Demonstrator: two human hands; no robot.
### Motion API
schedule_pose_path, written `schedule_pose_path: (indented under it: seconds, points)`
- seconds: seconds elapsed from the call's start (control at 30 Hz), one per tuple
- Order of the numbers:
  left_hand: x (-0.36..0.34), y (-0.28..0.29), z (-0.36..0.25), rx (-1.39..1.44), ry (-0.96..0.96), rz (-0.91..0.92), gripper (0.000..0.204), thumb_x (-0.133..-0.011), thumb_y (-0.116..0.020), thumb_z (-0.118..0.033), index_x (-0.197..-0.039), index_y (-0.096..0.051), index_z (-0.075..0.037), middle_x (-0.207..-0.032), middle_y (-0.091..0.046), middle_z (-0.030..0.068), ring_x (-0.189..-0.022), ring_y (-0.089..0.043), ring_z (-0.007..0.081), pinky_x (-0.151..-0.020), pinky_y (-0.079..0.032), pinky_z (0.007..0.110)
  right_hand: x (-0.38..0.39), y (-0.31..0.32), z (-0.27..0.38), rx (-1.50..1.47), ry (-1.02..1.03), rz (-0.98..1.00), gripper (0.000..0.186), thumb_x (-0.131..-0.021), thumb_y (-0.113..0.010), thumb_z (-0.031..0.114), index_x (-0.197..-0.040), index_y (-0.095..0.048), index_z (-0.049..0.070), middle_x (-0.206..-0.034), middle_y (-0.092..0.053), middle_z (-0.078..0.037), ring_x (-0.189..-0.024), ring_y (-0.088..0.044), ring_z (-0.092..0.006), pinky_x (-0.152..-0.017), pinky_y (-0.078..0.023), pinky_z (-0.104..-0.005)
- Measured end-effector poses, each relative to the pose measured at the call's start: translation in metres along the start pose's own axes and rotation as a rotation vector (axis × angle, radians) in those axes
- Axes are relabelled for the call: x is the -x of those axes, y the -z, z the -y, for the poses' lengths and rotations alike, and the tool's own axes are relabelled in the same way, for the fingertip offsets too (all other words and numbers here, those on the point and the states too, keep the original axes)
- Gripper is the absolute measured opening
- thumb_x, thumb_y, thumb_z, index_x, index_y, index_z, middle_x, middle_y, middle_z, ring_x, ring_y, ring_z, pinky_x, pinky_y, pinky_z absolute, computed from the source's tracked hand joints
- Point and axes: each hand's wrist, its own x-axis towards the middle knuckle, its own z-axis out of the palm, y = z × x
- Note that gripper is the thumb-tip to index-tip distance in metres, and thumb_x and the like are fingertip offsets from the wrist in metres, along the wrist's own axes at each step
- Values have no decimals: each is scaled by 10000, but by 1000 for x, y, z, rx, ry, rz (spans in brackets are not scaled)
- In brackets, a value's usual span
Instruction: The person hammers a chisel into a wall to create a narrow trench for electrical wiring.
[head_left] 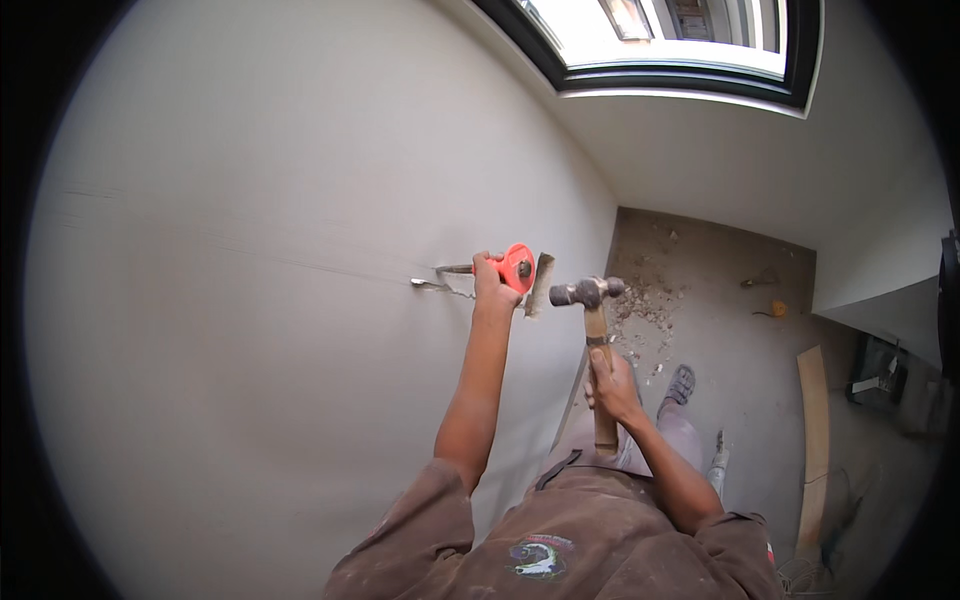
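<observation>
My left hand (pixel 491 281) is closed round the handle of a cold chisel (pixel 518 268) with an orange-red hand guard. The chisel's dark blade points left at the pale wall (pixel 250 330), by a narrow chipped groove (pixel 440 287); I cannot tell whether the tip touches. Just right of the guard is a wider recess (pixel 541 285) cut into the wall. My right hand (pixel 613 386) grips the wooden handle of a ball-peen hammer (pixel 590 292). The hammer's head is up, a short way right of the chisel's struck end and apart from it.
Broken rubble (pixel 645 305) lies on the floor below the recess. An orange tape measure (pixel 776 309) and a long wooden board (pixel 815 440) are on the floor to the right. A dark-framed window (pixel 690 80) is at the top. Faint lines run along the wall at left.
</observation>
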Motion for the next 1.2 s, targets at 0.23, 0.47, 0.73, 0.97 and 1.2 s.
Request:
schedule_pose_path:
  seconds: [0.23, 0.47, 0.73, 0.97, 1.2]
  points:
    - [21, -3, 13, -12, 19, 71, 232, -878, -440, -286, -720, -426, -117, -786, -535, 36, -704, -558, 194, -637, -530, 359, 29, 57, 10, -32, -19, -125, 447, -934, -445, 519, -945, -439, 73, -575, -460, -16, -416, -478, -101, -371, -422, -243]
    - [3, 7, -6, 35, -49, 96, 235, -875, -454, -285, -713, -422, -119, -762, -527, 34, -703, -557, 199, -635, -530, 364, 42, 69, 15, -5, -18, -167, 447, -936, -441, 516, -953, -434, 69, -579, -460, -28, -423, -485, -105, -373, -431, -242]
    - [-3, 5, -14, 13, -44, 85, 243, -882, -469, -284, -711, -432, -115, -718, -496, 9, -713, -541, 188, -681, -513, 372, 55, 68, 28, -70, 31, -157, 443, -940, -445, 502, -926, -425, 60, -591, -470, -32, -448, -490, -104, -387, -428, -237]
    - [21, -12, -13, -11, -38, 14, 231, -891, -434, -297, -765, -444, -103, -825, -562, 54, -732, -576, 204, -667, -537, 364, 56, 74, 153, -393, 679, -470, 516, -955, -267, 586, -979, -407, 90, -620, -421, -13, -449, -434, -113, -434, -428, -267]
    - [25, -23, -15, 40, -39, -62, 237, -877, -468, -290, -724, -425, -114, -727, -495, 17, -689, -540, 183, -671, -518, 376, -37, -7, 43, 168, 856, -514, 436, -962, -344, 503, -960, -450, 79, -619, -466, -15, -462, -476, -122, -454, -442, -251]
